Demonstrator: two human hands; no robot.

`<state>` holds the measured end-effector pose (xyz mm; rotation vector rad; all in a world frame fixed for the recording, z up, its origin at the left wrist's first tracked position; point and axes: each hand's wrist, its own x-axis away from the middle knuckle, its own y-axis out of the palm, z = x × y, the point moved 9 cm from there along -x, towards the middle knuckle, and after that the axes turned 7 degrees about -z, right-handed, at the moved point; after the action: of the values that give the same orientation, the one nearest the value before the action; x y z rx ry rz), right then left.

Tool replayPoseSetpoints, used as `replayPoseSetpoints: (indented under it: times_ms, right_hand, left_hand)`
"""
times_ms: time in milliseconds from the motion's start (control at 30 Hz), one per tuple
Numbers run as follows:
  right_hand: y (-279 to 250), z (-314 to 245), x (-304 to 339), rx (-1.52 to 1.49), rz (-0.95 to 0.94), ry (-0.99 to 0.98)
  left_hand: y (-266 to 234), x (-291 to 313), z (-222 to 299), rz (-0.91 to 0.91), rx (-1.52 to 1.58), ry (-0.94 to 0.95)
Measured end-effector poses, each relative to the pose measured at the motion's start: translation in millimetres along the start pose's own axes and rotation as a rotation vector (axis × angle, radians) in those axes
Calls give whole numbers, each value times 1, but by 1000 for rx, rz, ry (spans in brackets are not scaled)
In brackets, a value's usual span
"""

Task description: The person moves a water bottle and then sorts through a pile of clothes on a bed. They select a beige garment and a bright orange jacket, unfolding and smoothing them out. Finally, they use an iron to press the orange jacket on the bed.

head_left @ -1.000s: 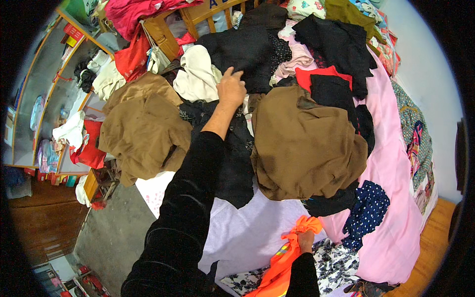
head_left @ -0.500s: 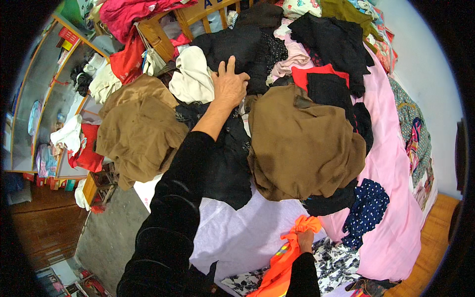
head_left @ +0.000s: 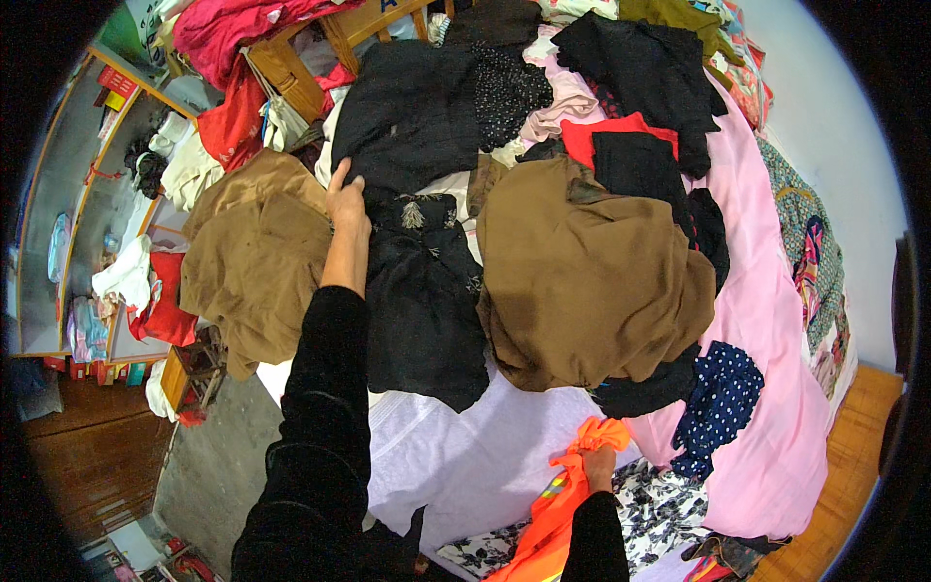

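Observation:
My left hand (head_left: 347,206) reaches far over the bed and pinches the left edge of a black garment (head_left: 412,112), which lies spread near the headboard. Below it, a second black garment (head_left: 422,320) with pale embroidery lies flat, close to my left wrist. At the front, my right hand (head_left: 600,468) is closed round a bunched bright orange cloth (head_left: 548,524) with a yellow and grey stripe. Two rumpled brown cloths flank the embroidered piece: one (head_left: 257,262) left of my left forearm, the other (head_left: 596,281) to the right.
A pink sheet (head_left: 756,369) runs down the right side, with a navy dotted cloth (head_left: 716,412) on it. More black clothes (head_left: 645,78) and a red cloth (head_left: 582,141) lie at the back. Wooden headboard (head_left: 339,44) behind; shelves (head_left: 82,209) and grey floor (head_left: 208,466) at left.
My left hand has moved left and taken the black garment's edge. The garment now spreads farther left, covering most of the white cloth. My right hand keeps its hold on the orange cloth.

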<state>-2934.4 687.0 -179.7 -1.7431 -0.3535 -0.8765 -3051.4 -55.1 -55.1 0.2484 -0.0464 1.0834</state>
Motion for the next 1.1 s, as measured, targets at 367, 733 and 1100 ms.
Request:
replayPoseSetpoints:
  times_ms: [367,733,1100]
  right_hand:
    - [-8,-5,7,-45,44,21]
    - [-4,-16,3,34,42,-41]
    - [0,-3,2,-24,51,-55]
  left_hand:
    - [-13,9,8,-40,20,-76]
    - [-4,-41,33,-24,-150,-160]
    - [280,231,71,-797,-926,807]
